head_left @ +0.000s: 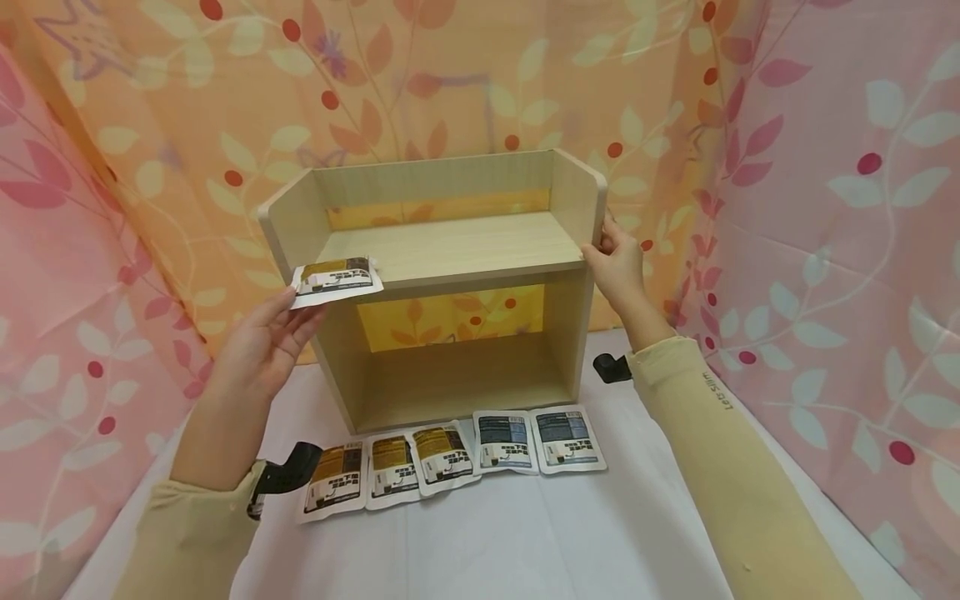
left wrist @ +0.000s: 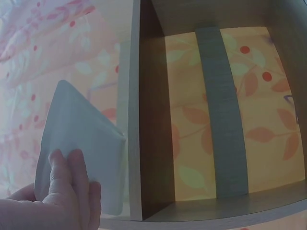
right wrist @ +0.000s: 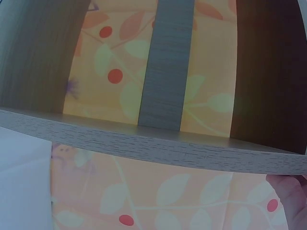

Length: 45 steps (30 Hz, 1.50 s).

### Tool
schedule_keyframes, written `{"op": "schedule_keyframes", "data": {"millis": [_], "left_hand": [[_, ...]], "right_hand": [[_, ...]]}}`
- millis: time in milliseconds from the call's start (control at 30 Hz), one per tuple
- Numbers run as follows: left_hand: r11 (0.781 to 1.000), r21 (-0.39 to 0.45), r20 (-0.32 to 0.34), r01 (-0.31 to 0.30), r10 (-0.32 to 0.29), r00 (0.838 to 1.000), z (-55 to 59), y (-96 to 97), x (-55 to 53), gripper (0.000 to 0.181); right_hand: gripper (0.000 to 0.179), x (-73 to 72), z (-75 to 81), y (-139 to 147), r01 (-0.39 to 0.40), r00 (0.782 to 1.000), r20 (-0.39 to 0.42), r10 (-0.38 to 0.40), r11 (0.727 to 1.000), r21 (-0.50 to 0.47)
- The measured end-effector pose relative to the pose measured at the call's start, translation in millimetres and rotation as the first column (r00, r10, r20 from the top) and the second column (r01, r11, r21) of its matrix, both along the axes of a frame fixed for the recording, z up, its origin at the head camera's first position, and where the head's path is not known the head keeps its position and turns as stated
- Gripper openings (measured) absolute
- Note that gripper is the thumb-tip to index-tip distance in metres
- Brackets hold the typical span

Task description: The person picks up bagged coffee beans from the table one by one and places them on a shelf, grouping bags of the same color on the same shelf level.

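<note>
My left hand pinches a flat white pouch with a brown-and-gold label, thumb on the edge and fingers underneath. The pouch overlaps the left front of the upper board of a pale wooden two-tier shelf. Seen from the left wrist, the plain back of the pouch is beside the board's edge, with fingers spread across it. At the other end, my right hand grips the shelf's right side panel, thumb at the front edge. Only part of that hand appears in the right wrist view.
On the white-covered table, three brown-labelled pouches and two blue-labelled ones lie in a row before the shelf. Leaf-patterned curtains enclose the back and sides. A dark wrist mount projects near the left pouches.
</note>
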<state>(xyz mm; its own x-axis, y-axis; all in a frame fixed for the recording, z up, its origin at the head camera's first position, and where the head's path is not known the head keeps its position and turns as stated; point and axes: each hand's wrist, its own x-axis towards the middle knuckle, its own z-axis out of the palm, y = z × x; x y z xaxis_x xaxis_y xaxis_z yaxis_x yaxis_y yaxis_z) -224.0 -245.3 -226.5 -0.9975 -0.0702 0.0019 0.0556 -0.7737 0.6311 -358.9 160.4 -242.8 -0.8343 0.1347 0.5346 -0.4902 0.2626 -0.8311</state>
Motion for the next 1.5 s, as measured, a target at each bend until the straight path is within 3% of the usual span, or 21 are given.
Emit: {"op": "schedule_keyframes", "data": {"millis": [300,367,500,667,967,1233,1500], "left_hand": [[0.999,0.043,0.018,0.024,-0.025,1.0,2.3,-1.1,-8.0,0.028],[0.999,0.046,0.036,0.02,-0.021,0.999,3.0,-1.3,-10.7,0.03],[0.999,0.046,0.06,0.01,-0.013,0.998,4.3,0.0,-15.6,0.035],[1.0,0.028,0.054,0.014,-0.015,0.998,7.0,4.3,-19.3,0.028],[0.999,0.029,0.044,0.028,-0.029,0.999,11.8,10.3,-27.1,0.028],[0.996,0.084,0.06,0.009,-0.014,0.998,12.3,13.1,-34.1,0.031],[0.994,0.096,0.073,-0.056,0.049,0.996,14.4,15.4,-40.4,0.018]], "right_hand": [[0.061,1.2,0.2,-1,0.012,1.0,-0.017,-0.012,1.0,0.007],[0.061,10.2,5.4,-4,0.008,1.0,-0.01,-0.008,1.0,0.006],[0.06,14.9,7.7,-5,-0.007,1.0,0.002,0.007,1.0,-0.01],[0.061,4.6,0.7,0,-0.005,1.0,-0.009,0.005,1.0,-0.011],[0.062,7.0,1.1,1,0.012,1.0,0.003,-0.012,1.0,0.003],[0.061,13.9,7.7,-1,0.007,1.0,0.002,-0.007,1.0,-0.015],[0.062,4.4,2.1,0,0.028,1.0,-0.015,-0.028,1.0,0.009]]}}
